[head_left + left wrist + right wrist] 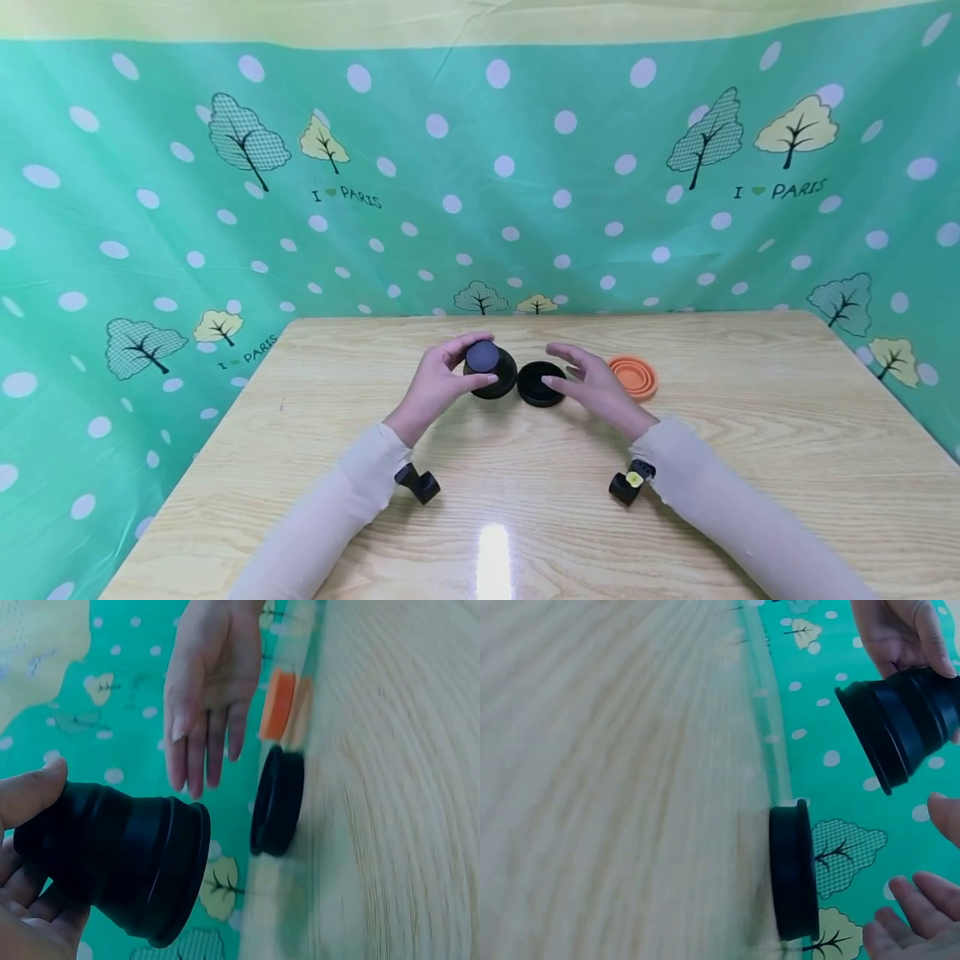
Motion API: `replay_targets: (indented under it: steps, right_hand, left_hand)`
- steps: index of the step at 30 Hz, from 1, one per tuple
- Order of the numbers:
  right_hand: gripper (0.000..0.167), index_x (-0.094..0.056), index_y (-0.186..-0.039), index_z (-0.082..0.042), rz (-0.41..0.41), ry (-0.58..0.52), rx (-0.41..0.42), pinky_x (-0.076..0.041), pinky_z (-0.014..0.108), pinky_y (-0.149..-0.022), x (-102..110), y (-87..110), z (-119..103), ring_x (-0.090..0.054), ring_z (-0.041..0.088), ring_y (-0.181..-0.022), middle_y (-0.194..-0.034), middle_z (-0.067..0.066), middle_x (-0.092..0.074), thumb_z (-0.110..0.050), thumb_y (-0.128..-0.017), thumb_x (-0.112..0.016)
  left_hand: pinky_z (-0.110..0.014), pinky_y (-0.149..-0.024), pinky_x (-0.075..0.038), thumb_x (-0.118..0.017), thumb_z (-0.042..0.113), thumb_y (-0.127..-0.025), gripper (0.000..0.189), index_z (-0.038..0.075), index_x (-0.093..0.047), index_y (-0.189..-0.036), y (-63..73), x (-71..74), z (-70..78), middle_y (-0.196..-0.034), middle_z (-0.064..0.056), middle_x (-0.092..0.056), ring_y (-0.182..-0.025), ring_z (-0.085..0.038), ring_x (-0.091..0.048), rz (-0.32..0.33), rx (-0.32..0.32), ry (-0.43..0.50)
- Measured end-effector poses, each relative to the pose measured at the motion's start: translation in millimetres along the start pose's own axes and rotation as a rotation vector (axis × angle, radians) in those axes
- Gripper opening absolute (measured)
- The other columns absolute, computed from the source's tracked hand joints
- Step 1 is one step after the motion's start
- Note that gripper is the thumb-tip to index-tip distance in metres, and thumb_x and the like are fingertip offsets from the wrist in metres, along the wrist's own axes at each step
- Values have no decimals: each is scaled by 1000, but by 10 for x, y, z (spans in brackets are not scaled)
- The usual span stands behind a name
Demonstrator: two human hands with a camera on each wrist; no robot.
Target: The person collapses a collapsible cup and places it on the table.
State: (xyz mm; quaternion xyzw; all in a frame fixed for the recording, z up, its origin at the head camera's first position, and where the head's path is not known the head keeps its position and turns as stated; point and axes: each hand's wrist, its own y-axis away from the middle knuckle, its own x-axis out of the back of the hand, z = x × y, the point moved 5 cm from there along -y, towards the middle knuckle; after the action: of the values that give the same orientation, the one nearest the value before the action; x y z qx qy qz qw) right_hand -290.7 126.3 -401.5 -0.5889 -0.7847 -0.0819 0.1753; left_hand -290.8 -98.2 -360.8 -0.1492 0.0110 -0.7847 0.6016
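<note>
My left hand (435, 383) grips a stretched-out black collapsible cup (482, 357) around its narrow end. The cup is upside down and slightly tilted, held above the table, its wide rim facing down in the left wrist view. My right hand (602, 389) is empty, its fingers spread and relaxed. It hovers by a flat black round piece (287, 802), which looks like a collapsed cup and lies on the table just right of the held cup. Behind the right hand lies a flattened orange collapsible cup (634, 377) with ringed folds.
The pieces lie on a light wood-grain table (517, 467). A green dotted cloth (525, 183) with tree prints hangs behind it and at both sides. Each wrist carries a small black camera, seen on the left (420, 484) and right (627, 485).
</note>
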Motion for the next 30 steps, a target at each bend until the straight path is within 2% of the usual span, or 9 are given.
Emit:
replay_targets:
  steps: [7, 13, 17, 24, 27, 30]
  right_hand:
    - [60, -43, -140, -7, -48, -96, 55, -32, 43, -109, -45, 11, -83, -43, 27, -130, -139, 11, -48, -28, -89, -67]
    - [54, -45, -138, -4, -77, -101, 56, -38, 44, -104, -68, 15, -96, -47, 28, -126, -137, 13, -50, -25, -92, -63]
    - [52, -47, -137, -5, -88, -91, 35, -43, 38, -100, -70, 20, -111, -51, 26, -122, -136, 11, -52, -26, -92, -62]
    - [52, -43, -139, 1, -165, -268, -28, -52, 34, -88, -84, 31, -112, -58, 29, -113, -136, 22, -48, -17, -93, -60]
    - [52, -41, -139, 3, -194, -315, -33, -51, 33, -89, -86, 34, -95, -59, 28, -112, -136, 25, -47, -13, -93, -60]
    - [51, -41, -139, 3, -206, -340, -28, -51, 32, -89, -87, 32, -82, -58, 27, -114, -136, 25, -47, -11, -93, -60]
  left_hand:
    - [-39, -107, -36, -81, 5, -72, 56, 12, -62, -125, 84, -143, 122, -127, -3, -61, -124, -20, -50, -37, -40, -55]
    - [-37, -105, -38, -81, 9, -73, 54, 14, -63, -124, 146, -273, 180, -127, -3, -60, -123, -17, -51, -105, -102, -104]
    - [-36, -106, -37, -80, 8, -74, 54, 15, -63, -124, 177, -344, 207, -132, -6, -57, -125, -16, -49, -146, -145, -118]
    - [-39, -108, -34, -78, 1, -74, 55, 8, -61, -126, 214, -415, 271, -136, -11, -52, -130, -19, -44, -181, -161, -141]
    - [-40, -108, -34, -77, -2, -75, 54, 5, -60, -126, 249, -428, 383, -136, -14, -52, -130, -21, -44, -188, -152, -150]
    - [-38, -108, -34, -77, -1, -75, 56, 5, -58, -128, 235, -437, 376, -135, -12, -53, -130, -21, -44, -190, -156, -147]
